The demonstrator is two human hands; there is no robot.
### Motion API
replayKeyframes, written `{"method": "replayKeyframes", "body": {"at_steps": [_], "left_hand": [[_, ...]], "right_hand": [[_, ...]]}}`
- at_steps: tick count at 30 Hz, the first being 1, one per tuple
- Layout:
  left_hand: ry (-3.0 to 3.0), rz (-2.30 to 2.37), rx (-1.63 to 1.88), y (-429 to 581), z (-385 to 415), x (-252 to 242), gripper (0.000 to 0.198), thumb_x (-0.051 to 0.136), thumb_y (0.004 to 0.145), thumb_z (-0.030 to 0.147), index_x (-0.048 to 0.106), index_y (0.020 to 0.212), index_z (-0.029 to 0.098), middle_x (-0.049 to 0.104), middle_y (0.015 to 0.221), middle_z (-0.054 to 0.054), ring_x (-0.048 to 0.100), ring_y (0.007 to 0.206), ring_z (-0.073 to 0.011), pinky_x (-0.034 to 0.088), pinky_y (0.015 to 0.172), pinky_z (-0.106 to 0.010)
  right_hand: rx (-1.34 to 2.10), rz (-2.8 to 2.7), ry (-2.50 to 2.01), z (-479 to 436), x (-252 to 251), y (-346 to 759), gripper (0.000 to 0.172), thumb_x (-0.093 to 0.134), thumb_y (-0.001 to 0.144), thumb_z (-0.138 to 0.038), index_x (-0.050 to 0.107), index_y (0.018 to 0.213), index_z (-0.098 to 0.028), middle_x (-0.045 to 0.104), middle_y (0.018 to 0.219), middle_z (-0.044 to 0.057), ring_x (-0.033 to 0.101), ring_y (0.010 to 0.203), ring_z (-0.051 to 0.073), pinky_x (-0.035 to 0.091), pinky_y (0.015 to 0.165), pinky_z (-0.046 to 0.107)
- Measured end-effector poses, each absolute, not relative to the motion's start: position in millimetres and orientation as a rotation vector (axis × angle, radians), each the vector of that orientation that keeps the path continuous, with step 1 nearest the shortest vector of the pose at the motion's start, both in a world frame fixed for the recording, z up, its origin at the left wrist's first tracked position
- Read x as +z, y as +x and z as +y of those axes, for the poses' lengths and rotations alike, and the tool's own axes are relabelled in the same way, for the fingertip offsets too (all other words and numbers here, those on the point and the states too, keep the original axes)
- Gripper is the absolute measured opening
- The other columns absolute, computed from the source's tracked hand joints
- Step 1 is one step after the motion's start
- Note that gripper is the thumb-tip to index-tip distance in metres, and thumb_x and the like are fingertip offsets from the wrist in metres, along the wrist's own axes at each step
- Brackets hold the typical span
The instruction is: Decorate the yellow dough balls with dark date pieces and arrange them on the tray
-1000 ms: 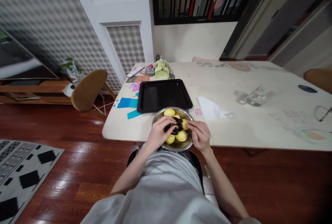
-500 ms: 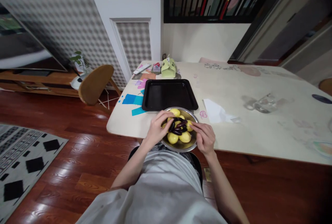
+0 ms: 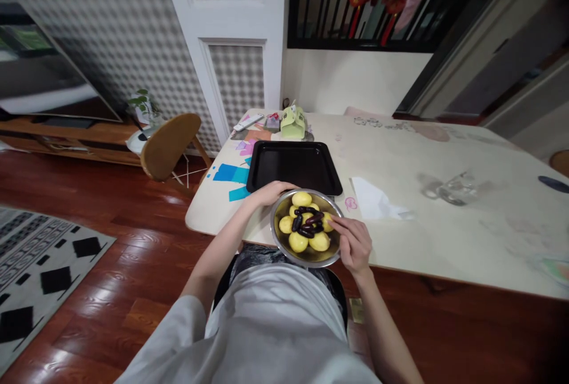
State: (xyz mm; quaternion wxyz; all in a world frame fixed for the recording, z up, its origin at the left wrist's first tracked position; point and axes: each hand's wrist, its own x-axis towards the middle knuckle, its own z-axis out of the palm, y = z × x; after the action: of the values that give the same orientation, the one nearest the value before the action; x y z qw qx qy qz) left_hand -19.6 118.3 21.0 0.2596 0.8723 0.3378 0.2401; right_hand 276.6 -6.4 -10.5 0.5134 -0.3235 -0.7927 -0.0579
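Note:
A round metal bowl [image 3: 278,248] sits at the table's near edge, in front of my body. It holds several yellow lemon-like fruits [image 3: 299,242], with long, dark purple grape-like fruits [image 3: 307,231] heaped in the middle. My left hand [image 3: 273,193] is at the bowl's far left rim, its fingers reaching round the outside and partly hidden. Over the right rim lies my right hand [image 3: 355,244], closed at the edge with fingertips inside against a yellow fruit. Just beyond the bowl is a black rectangular baking tray [image 3: 293,166].
White crumpled paper [image 3: 376,199] lies right of the bowl, and a clear glass [image 3: 457,189] is farther right. A green box [image 3: 293,123] and a white remote [image 3: 249,122] are behind the tray. A wooden chair [image 3: 171,147] stands at the left.
My left hand has left the dark fruits and moved up to the bowl's far left rim. My right hand stays on the right side. The view has shifted slightly.

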Motion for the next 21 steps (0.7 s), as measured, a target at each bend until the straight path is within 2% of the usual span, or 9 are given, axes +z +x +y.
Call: {"method": "replayKeyframes", "body": {"at_steps": [5,9,15,18,21], "left_hand": [[2.366,0.976,0.660,-20.8,116.1,20.2,0.042,0.057,0.089,0.005,0.077,0.124,0.018,0.075,0.134,-0.010,0.072,0.126,-0.0256,0.054,0.114,-0.042],[2.361,1.015,0.759,-23.8,102.9,22.9,0.036,0.055,0.097,0.012,0.076,0.126,0.017,0.078,0.128,-0.011,0.074,0.119,-0.0255,0.057,0.108,-0.041],[2.264,1.221,1.207,-14.7,52.3,45.7,0.035,0.042,0.109,0.020,0.071,0.128,0.019,0.074,0.128,-0.012,0.071,0.119,-0.0243,0.057,0.106,-0.042],[2.308,1.130,1.234,2.3,21.7,58.1,0.031,0.053,0.109,0.032,0.067,0.135,0.022,0.070,0.135,-0.013,0.067,0.127,-0.0257,0.053,0.111,-0.043],[2.500,0.979,1.028,22.3,3.8,61.0,0.051,0.068,0.100,0.046,0.060,0.146,0.025,0.061,0.151,-0.015,0.057,0.142,-0.0308,0.047,0.118,-0.049]], "right_hand": [[-0.135,-1.900,-0.787,-6.2,-11.4,276.2,0.041,0.047,0.099,-0.011,0.074,0.126,-0.023,0.079,0.117,0.010,0.074,0.100,0.026,0.054,0.083,0.043],[-0.136,-1.898,-0.787,-6.6,-11.3,275.5,0.041,0.046,0.099,-0.012,0.073,0.128,-0.023,0.079,0.117,0.011,0.073,0.100,0.026,0.054,0.083,0.043],[-0.116,-1.894,-0.797,-7.0,-12.6,275.2,0.042,0.045,0.100,-0.015,0.073,0.129,-0.024,0.079,0.119,0.010,0.073,0.101,0.027,0.054,0.084,0.044],[-0.116,-1.894,-0.814,-7.2,-13.5,275.5,0.042,0.044,0.100,-0.016,0.074,0.128,-0.024,0.079,0.119,0.010,0.074,0.101,0.027,0.055,0.085,0.045],[-0.134,-1.904,-0.820,-7.4,-13.2,275.7,0.041,0.044,0.101,-0.016,0.074,0.127,-0.023,0.079,0.119,0.010,0.074,0.101,0.026,0.055,0.085,0.044]]}}
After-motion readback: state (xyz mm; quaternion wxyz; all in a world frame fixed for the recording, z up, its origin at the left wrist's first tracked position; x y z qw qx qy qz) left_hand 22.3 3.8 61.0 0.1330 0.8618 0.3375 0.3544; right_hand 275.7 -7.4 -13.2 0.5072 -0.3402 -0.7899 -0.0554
